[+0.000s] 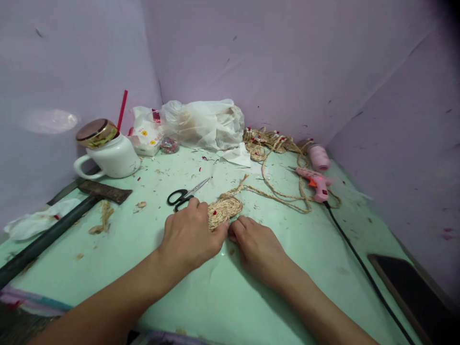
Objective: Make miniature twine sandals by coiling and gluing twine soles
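A small oval mat of coiled straw rope (225,209) lies flat on the pale green table (215,292). My left hand (190,235) rests on its near left edge, fingers curled and pressed onto the coil. My right hand (257,247) sits just to the right, fingertips pinched at the mat's near edge. A loose tail of the rope (280,194) runs from the mat off to the right.
Black-handled scissors (185,195) lie just behind my left hand. A pink glue gun (316,182) with a black cord (359,263) lies at right, near a pink thread spool (319,156). A hammer (61,225), white mug (109,153), plastic bags (204,123) and a dark tablet (413,292) surround.
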Demonstrator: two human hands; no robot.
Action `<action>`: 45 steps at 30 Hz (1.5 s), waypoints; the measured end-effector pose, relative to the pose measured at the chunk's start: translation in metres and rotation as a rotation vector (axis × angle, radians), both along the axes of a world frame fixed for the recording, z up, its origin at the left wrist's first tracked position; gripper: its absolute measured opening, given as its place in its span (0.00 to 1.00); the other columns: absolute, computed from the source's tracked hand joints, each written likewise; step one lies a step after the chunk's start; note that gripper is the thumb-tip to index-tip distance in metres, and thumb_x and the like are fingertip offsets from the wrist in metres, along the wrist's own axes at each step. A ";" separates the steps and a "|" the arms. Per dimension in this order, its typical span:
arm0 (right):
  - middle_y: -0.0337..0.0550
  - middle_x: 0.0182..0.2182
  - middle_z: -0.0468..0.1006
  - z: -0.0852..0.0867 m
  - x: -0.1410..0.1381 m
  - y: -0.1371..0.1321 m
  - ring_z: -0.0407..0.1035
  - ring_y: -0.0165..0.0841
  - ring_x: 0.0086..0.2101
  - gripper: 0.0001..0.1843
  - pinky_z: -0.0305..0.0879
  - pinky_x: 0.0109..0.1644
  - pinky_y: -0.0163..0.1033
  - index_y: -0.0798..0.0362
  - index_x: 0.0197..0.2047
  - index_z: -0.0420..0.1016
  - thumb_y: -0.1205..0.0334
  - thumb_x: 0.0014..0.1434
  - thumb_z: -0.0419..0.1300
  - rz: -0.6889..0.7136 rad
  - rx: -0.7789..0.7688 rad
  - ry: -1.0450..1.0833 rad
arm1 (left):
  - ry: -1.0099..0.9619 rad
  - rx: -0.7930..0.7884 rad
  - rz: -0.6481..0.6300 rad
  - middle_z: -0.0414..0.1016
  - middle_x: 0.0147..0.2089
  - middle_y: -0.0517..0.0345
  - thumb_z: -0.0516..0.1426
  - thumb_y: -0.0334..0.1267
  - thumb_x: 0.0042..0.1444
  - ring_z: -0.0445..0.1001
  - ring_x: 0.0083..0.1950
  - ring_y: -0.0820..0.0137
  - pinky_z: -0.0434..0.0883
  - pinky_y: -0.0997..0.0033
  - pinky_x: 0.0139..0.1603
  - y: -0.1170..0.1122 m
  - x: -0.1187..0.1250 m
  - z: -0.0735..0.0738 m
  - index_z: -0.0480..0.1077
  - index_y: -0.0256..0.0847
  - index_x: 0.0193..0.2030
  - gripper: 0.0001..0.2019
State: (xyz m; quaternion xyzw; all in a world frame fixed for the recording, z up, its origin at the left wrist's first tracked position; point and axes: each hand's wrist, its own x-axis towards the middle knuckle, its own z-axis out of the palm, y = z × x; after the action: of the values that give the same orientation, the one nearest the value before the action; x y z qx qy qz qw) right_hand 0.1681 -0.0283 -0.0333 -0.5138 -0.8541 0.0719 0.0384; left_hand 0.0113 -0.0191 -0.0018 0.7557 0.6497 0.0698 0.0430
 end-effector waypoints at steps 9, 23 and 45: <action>0.41 0.29 0.65 0.003 0.014 0.000 0.60 0.33 0.30 0.09 0.55 0.32 0.36 0.52 0.32 0.60 0.76 0.52 0.48 0.087 -0.084 0.253 | -0.008 0.017 0.014 0.68 0.38 0.54 0.49 0.52 0.52 0.74 0.34 0.57 0.66 0.60 0.30 0.000 -0.001 0.002 0.68 0.41 0.39 0.18; 0.36 0.27 0.64 0.006 0.038 -0.003 0.57 0.29 0.27 0.07 0.56 0.31 0.34 0.50 0.30 0.56 0.68 0.60 0.46 -0.052 -0.203 0.710 | -0.024 0.012 0.008 0.69 0.38 0.53 0.49 0.52 0.52 0.74 0.34 0.56 0.67 0.60 0.31 -0.001 -0.001 0.005 0.69 0.40 0.39 0.19; 0.42 0.29 0.71 -0.008 0.000 -0.003 0.67 0.32 0.30 0.09 0.62 0.33 0.35 0.53 0.32 0.73 0.72 0.55 0.52 -0.031 0.001 0.436 | 0.004 -0.004 0.020 0.69 0.38 0.52 0.47 0.53 0.53 0.74 0.35 0.57 0.67 0.61 0.31 0.002 -0.002 0.005 0.69 0.40 0.38 0.20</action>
State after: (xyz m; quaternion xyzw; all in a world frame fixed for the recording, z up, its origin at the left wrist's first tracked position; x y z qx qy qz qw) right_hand 0.1681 -0.0310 -0.0412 -0.4991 -0.8176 0.1804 0.2235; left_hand 0.0097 -0.0170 0.0037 0.7494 0.6573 0.0676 0.0425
